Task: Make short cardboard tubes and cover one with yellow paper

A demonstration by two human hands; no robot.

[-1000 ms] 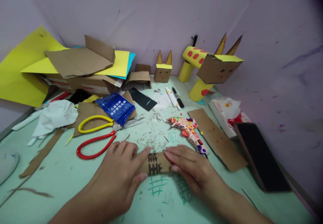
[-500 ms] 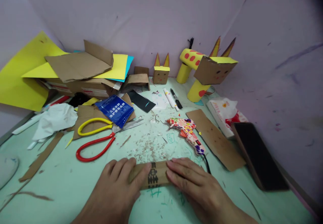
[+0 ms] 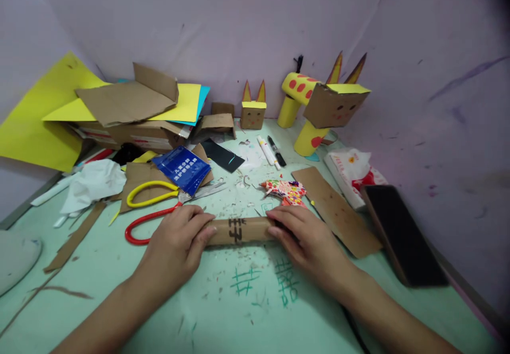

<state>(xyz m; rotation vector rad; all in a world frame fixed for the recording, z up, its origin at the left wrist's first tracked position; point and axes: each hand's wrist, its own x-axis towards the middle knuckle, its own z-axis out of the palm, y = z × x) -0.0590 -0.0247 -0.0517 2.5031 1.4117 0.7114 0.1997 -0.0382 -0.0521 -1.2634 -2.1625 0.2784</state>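
Gripping a brown cardboard tube with black printing [image 3: 239, 230] by both ends, crosswise over the middle of the pale green tabletop [image 3: 223, 317]; cannot tell whether resting on it or just above. Pinching the left end with the left hand [image 3: 180, 237], with bent fingers over the top and thumb on the near side, and pinching the right end the same way with the right hand [image 3: 303, 237]. Leaving the printed middle bare between them, just beyond green hand-drawn grids [image 3: 246, 280]. Partly hiding, behind the left hand, large scissors with red and yellow handles [image 3: 182, 197], near a blue packet with white lettering [image 3: 183, 170]. Covering, with the right hand, the grip of a floral-patterned glue gun [image 3: 286, 190], just beside a flat brown cardboard strip [image 3: 337, 210]. Farther right, can see a black-screened phone [image 3: 404, 234]; at the back, a small cardboard box figure with pointed yellow ears [image 3: 253, 116] and a larger yellow figure with red spots [image 3: 306, 87].
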